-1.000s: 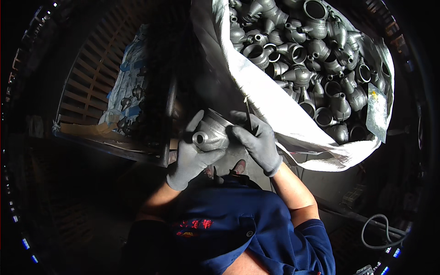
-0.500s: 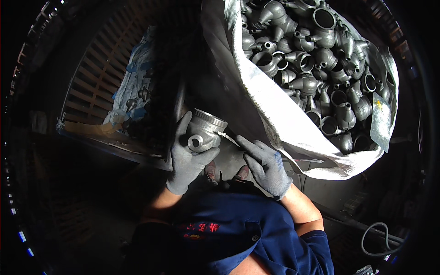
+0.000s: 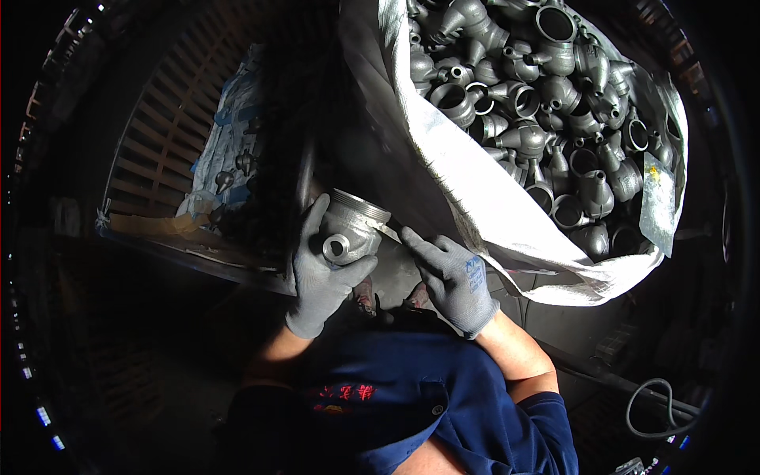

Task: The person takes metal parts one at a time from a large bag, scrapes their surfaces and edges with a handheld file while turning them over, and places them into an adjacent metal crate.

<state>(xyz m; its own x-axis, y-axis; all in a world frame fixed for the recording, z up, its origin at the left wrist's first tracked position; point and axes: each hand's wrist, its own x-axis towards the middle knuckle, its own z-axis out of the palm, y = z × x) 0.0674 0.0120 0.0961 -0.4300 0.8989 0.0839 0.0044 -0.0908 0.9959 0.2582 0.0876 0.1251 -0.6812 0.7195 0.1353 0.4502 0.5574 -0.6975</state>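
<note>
Your left fingers (image 3: 316,215) are wrapped around a grey metal fitting (image 3: 353,226), thumb on the near side, ridged neck up, with the little side spout aimed at you. It's just left of centre in the frame. The right hand (image 3: 457,283) is pinching a thin tool (image 3: 388,232), index finger stretched along it, and the tip looks to be touching the body right under the ridges. Can't make out the tool's back end, your palm hides it.

My read: you're on the scraping or cleaning-up step for this one piece. Next stroke calls for a firm left grip, light tip pressure, and left fingers out of the blade's path imo.

Further out, a white sack (image 3: 443,162) full of similar fittings (image 3: 518,138) fills the upper right, and a slatted crate (image 3: 162,146) sits upper left.
</note>
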